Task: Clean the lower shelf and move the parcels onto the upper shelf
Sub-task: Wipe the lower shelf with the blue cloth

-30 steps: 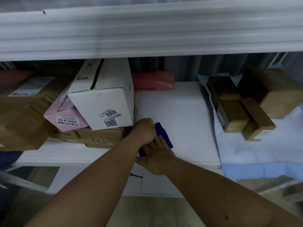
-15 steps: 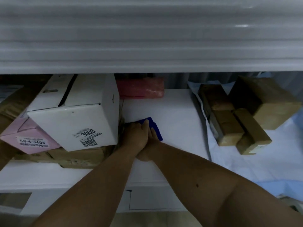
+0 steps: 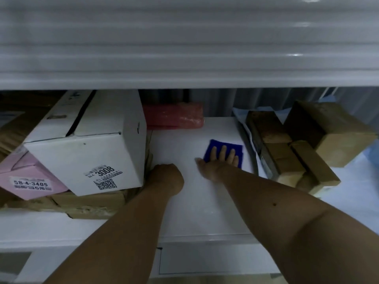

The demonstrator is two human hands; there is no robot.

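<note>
My right hand [image 3: 220, 162] presses flat, fingers straight, on a blue cloth [image 3: 239, 147] lying on the white lower shelf [image 3: 190, 206], right of its middle. My left hand [image 3: 167, 178] is curled into a fist on the shelf, against the side of the parcel stack at left; nothing shows in it. That stack holds a white box marked 3008 [image 3: 88, 152], a pink box [image 3: 30, 177] and a flat brown box [image 3: 92, 203] beneath. A red parcel [image 3: 174, 116] lies at the back. The upper shelf's front edge [image 3: 184, 78] spans the top.
Several brown parcels [image 3: 285, 160] and a larger brown box [image 3: 332, 136] sit at right on a pale blue sheet [image 3: 359, 201]. More brown cardboard [image 3: 18, 124] fills the far left. A dark curtain-like wall closes the back.
My right hand has slid the blue cloth to the right and further back, away from my left hand. My left hand stays by the box stack. The view has tilted up.
</note>
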